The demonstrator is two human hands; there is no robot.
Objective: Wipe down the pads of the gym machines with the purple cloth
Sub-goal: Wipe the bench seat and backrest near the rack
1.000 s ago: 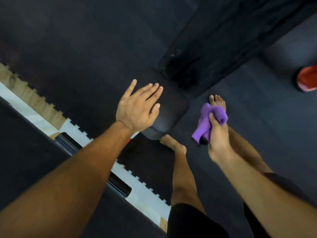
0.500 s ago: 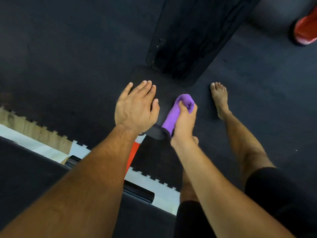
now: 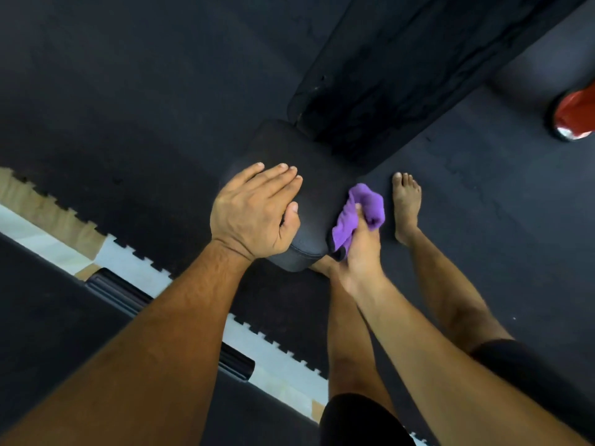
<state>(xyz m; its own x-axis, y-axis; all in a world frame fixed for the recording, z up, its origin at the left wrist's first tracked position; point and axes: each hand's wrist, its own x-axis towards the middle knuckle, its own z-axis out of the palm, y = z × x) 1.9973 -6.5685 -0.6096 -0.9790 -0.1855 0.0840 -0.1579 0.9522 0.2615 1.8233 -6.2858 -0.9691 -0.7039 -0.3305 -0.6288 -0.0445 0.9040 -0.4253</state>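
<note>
Purple crumpled cloth [image 3: 360,214] is being gripped by the right hand [image 3: 362,249] against the black padded seat [image 3: 318,194]; beside it, the left hand [image 3: 254,210] is lying flat, fingers straight.

Dark interlocking rubber floor mats [image 3: 128,107] cover the ground, their toothed edge meeting a pale floor strip [image 3: 135,265]. Two bare feet stand on them, the right foot [image 3: 406,204] beside a black bench pad [image 3: 309,201]. A red object [image 3: 576,117] rests far right.

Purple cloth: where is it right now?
Head view, right of centre: the purple cloth is bunched in the right hand, against the right edge of the black pad, with the left hand resting opposite.
</note>
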